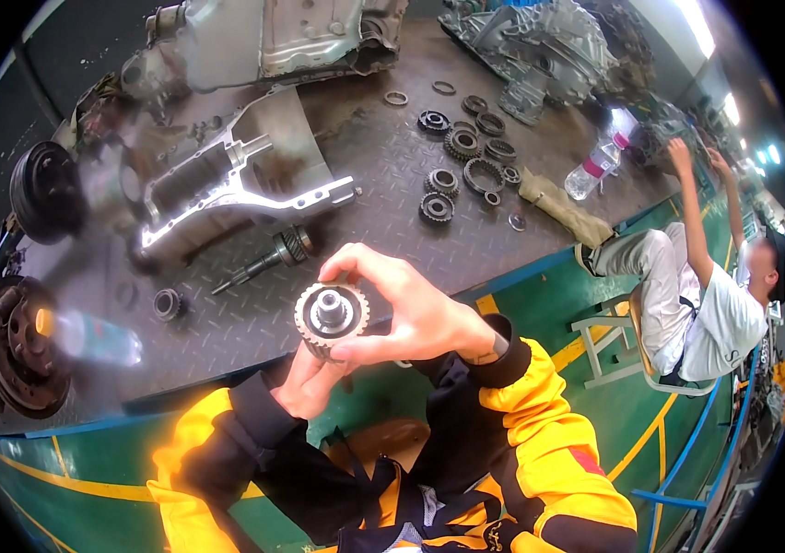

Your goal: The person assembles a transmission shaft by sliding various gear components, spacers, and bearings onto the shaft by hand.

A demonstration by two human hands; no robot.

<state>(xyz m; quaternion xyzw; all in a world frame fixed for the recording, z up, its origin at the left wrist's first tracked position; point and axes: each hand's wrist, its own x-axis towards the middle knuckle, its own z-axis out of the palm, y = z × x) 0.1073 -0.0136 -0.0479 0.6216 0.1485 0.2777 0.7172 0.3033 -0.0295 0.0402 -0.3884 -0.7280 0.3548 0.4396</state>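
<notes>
A toothed gear on a shaft (319,337) is held up in front of me, just off the near edge of the workbench. Its round face and the stepped shaft end point up toward me. My right hand (411,309) curls round the gear, thumb at the near side and forefinger arched over the far side. Below it, my left hand (305,385) grips the lower part, its fingers largely hidden behind the gear and the right hand. A splined shaft with a gear end (268,260) lies on the bench just beyond, and a small gear ring (168,304) rests to the left.
The steel bench (365,198) carries an open gearbox housing (240,189), several loose gears and rings (462,143), and a rolled cloth (563,210). Plastic bottles stand left (98,338) and right (595,170). Brake drums (19,346) line the left. A person (710,304) sits on a stool at right.
</notes>
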